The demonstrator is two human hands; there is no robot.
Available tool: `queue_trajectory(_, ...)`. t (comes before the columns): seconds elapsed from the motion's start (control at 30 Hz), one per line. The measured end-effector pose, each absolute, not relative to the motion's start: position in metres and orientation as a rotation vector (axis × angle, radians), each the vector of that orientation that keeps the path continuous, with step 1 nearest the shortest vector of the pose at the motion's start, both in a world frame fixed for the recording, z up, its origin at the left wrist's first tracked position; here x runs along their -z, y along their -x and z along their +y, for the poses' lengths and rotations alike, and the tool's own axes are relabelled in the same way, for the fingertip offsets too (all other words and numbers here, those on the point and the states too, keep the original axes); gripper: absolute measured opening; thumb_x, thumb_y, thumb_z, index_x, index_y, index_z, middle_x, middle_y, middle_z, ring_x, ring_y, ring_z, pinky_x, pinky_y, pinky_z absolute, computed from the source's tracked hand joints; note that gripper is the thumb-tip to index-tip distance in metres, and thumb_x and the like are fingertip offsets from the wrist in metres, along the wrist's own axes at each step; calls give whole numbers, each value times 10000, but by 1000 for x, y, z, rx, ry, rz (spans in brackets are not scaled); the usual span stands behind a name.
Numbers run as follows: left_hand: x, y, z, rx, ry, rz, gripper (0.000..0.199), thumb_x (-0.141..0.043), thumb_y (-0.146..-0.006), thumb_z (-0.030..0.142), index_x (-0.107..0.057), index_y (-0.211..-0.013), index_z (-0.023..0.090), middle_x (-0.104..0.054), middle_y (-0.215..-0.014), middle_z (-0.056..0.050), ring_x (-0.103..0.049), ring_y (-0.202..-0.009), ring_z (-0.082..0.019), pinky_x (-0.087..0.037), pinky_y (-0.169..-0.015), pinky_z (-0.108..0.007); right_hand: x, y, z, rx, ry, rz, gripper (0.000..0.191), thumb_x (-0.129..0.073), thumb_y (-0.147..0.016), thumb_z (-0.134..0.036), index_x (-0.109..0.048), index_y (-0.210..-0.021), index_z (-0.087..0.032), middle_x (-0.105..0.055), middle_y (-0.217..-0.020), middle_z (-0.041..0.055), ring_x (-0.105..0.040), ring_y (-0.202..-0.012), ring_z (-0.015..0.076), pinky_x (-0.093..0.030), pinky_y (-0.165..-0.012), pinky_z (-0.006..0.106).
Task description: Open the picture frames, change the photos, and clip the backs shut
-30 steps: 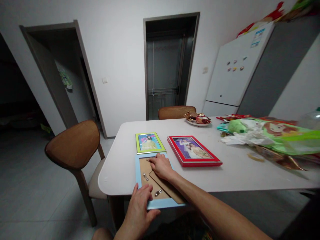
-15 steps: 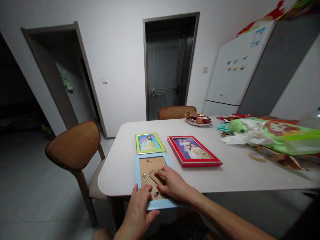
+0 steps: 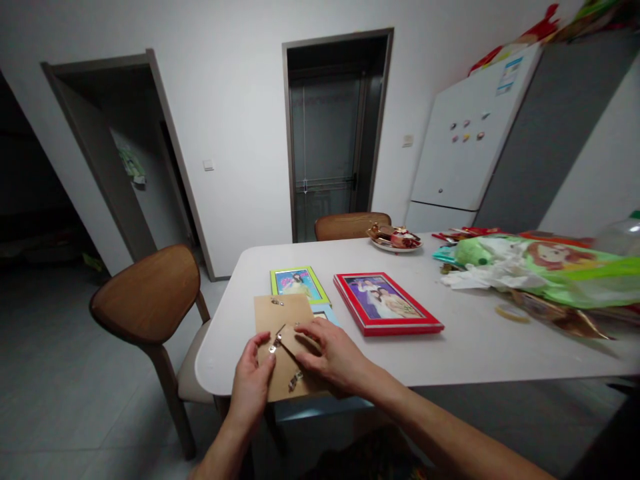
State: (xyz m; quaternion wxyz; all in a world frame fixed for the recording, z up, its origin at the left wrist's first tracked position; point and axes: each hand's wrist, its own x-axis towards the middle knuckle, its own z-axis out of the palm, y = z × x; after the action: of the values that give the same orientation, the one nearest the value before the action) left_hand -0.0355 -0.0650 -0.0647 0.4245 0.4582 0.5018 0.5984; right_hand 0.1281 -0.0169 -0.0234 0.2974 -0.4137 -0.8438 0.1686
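Note:
A brown picture-frame backing board [image 3: 287, 316] with small metal clips is raised and tilted above a light-blue picture frame [image 3: 326, 408], which it partly covers. My left hand [image 3: 253, 381] is closed on the board's left edge, thumb near a clip. My right hand [image 3: 334, 353] grips the board at its stand flap, on the right side; part of that hold is hidden under the fingers. Just beyond lies a lime-green framed photo [image 3: 299, 283]. To the right rests a red framed photo [image 3: 383, 303], face up.
A white table [image 3: 475, 360] carries a plate of food [image 3: 395, 238] at the back. Green bags [image 3: 550, 267], crumpled tissue and a roll of tape [image 3: 512, 314] lie at the right. Wooden chairs stand at the left [image 3: 150, 290] and behind the table [image 3: 353, 225].
The backing board has come up out of the light-blue frame and shifted left. My left hand has moved from the frame's lower edge to the board's left edge.

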Motion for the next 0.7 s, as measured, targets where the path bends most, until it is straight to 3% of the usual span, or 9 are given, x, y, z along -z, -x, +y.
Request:
queue_trajectory(0.13,60,80,-66,-1472,-928,1287,446,-593,-638,246,-406,-1041,206,-612,-816,2,-606,-597,-135,-480,-534,-244,41,-151,1,-333,1364,-2219,386,-485,-730,-333,-533,-1070,-155,-577,-954,101,-535,-852,187,-395,-738,281)
queue_trajectory(0.27,70,124,-67,-1347,-964,1443,426,-626,-611,248,-443,-990,185,-606,-798,-7,-596,-617,-127,-464,-562,-233,70,-177,14,-229,1652,-2286,421,-490,-703,-314,-523,-1077,-122,-577,-979,147,-547,-874,229,-384,-736,300)
queue_trajectory(0.47,72,141,-56,-1170,-1193,1584,461,-647,-567,338,-474,-948,146,-600,-785,-11,-594,-631,-156,-465,-583,-266,78,-179,15,-317,1663,-2229,514,-459,-646,-188,-441,-1150,-94,-585,-1004,150,-544,-916,223,-381,-750,283)
queue_trajectory(0.6,68,152,-51,-1104,-1318,1720,441,-643,-546,295,-506,-939,147,-573,-623,28,-579,-588,-178,-450,-560,-278,74,-183,19,-512,1666,-2017,550,-449,-622,-170,-410,-1166,-98,-593,-974,136,-562,-846,208,-400,-715,278)
queue_trajectory(0.7,68,159,-49,-1091,-1401,1856,409,-630,-540,267,-532,-917,140,-584,-679,-9,-584,-666,-226,-449,-611,-324,70,-184,18,-819,1530,-1769,590,-415,-612,-138,-370,-1200,-118,-596,-935,104,-571,-755,164,-419,-673,252)
